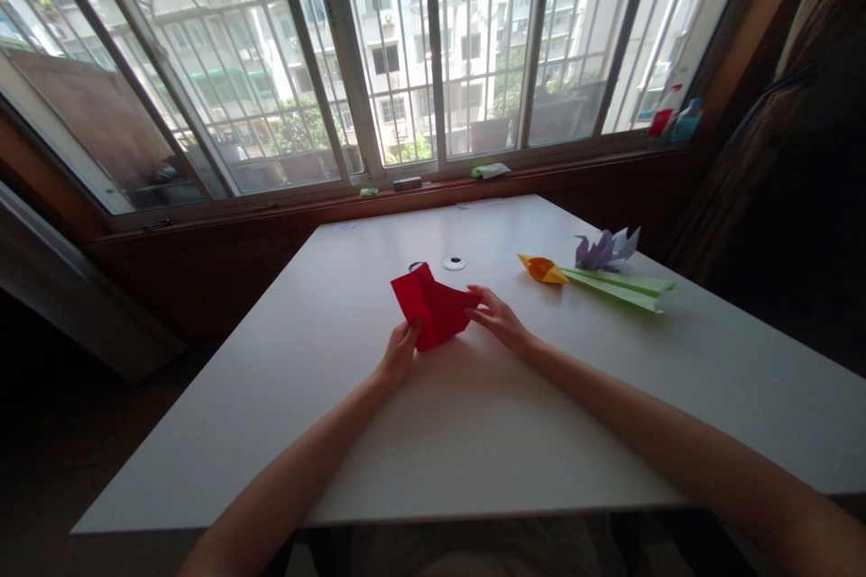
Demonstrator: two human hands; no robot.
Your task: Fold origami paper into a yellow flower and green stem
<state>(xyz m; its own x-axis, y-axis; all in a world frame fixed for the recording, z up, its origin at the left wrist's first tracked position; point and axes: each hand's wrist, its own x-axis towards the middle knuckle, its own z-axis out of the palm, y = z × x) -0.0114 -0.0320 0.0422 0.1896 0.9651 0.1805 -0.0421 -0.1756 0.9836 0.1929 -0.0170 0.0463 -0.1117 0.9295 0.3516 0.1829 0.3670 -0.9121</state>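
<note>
A sheet of red paper (pixel 439 314), partly folded and creased, is held just above the middle of the white table. My left hand (pixel 400 350) pinches its lower left part, with the thumb on the near face. At the right corner, the fingers and thumb of my right hand (pixel 497 317) close on the paper's edge. The upper left part of the sheet stands up as a flap, while the right side narrows toward my right fingers. What lies behind the paper is hidden.
On the white table (pixel 271 433), a yellow paper boat (pixel 543 270), a green folded paper strip (pixel 622 288) and purple paper cranes (pixel 602 251) lie at right. A round black-and-white disc (pixel 455 262) sits beyond the red paper. Bottles (pixel 686 121) and small packets (pixel 491 170) line the windowsill.
</note>
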